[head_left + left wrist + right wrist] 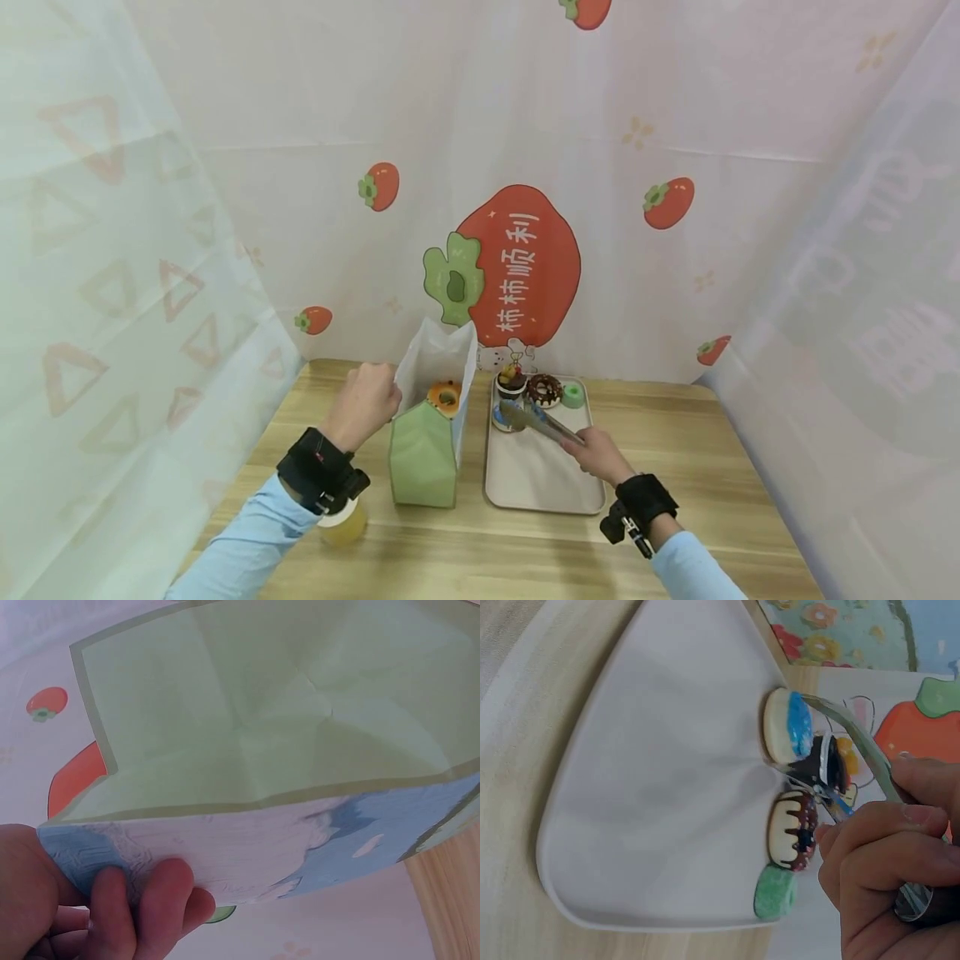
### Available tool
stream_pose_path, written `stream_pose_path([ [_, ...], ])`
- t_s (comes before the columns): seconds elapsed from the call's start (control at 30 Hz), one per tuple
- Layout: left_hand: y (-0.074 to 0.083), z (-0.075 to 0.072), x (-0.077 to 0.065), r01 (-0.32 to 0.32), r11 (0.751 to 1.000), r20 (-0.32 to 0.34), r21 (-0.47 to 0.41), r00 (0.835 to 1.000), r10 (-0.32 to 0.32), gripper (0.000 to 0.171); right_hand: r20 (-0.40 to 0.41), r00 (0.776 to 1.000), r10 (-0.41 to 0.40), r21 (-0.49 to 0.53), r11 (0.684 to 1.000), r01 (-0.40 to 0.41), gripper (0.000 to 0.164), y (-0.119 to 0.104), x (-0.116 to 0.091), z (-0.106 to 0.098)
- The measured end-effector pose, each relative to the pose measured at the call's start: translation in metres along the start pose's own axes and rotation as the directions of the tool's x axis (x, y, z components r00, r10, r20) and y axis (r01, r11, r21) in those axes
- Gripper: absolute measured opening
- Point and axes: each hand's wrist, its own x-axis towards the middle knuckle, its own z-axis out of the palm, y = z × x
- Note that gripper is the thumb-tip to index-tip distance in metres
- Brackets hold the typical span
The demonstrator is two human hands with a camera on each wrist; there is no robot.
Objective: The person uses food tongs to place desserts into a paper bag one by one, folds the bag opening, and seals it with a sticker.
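Note:
My left hand (pixel 365 404) pinches the upper edge of a green paper bag (pixel 423 462), which stands upright. An orange-brown toy donut (pixel 445 398) shows in the bag's open mouth. In my right hand (pixel 600 454) is a pair of metal tongs (pixel 553 427), reaching over a pale tray (pixel 543 479). The tong tips lie on either side of a blue-topped toy pastry (pixel 786 726); whether they squeeze it I cannot tell. Close by on the tray are a cupcake (pixel 512 383), a chocolate-iced donut (pixel 544 390) and a small green piece (pixel 573 395).
A cup with a white lid and yellow contents (pixel 345 528) stands beneath my left wrist, partly hidden by it. The wooden table (pixel 675 442) is bordered by a printed curtain (pixel 300 233) at the back and both sides. The tray lies just right of the bag.

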Motion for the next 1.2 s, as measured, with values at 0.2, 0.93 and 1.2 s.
stream_pose_path([
  [0.2,0.002,0.0,0.001,-0.002,1.0,0.008,-0.001,1.0,0.002,0.027,-0.019,0.999,-0.034,-0.023,0.999,0.033,0.024,0.005,0.002,0.009],
  [0.93,0.008,-0.003,0.003,0.009,1.0,0.024,-0.009,1.0,-0.009,0.039,-0.087,0.994,-0.063,-0.002,0.998,0.063,0.024,0.017,-0.012,-0.004],
  [1.2,0.011,-0.007,0.005,-0.01,1.0,0.009,0.028,1.0,0.009,0.046,-0.09,0.991,-0.099,0.18,0.977,0.114,0.028,-0.004,-0.032,-0.051],
])
